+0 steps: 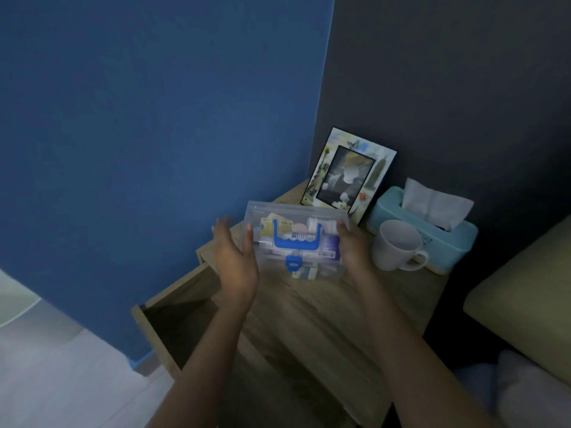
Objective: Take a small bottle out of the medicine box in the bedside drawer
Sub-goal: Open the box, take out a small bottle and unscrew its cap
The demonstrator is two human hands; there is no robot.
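Over the wooden surface [324, 310] of the bedside cabinet, with its drawer [173, 316] pulled open at the left, the clear medicine box [296, 239] sits between both hands. Whether it rests on the wood or hangs just above it, I cannot tell. Its lid is shut, blue handle [295, 239] lying flat on top, blue latch [293, 263] facing the person. The left hand [236, 261] is spread wide, palm turned to the box's left end, thumb touching that edge while the other fingers [223, 225] stand clear of it. The right hand [352, 245] clasps the right end, fingers curled against the side wall. Packets show blurred through the plastic; no small bottle can be picked out. Behind stand a picture frame [349, 171], a teal tissue box [423, 230] and a white mug [398, 245].
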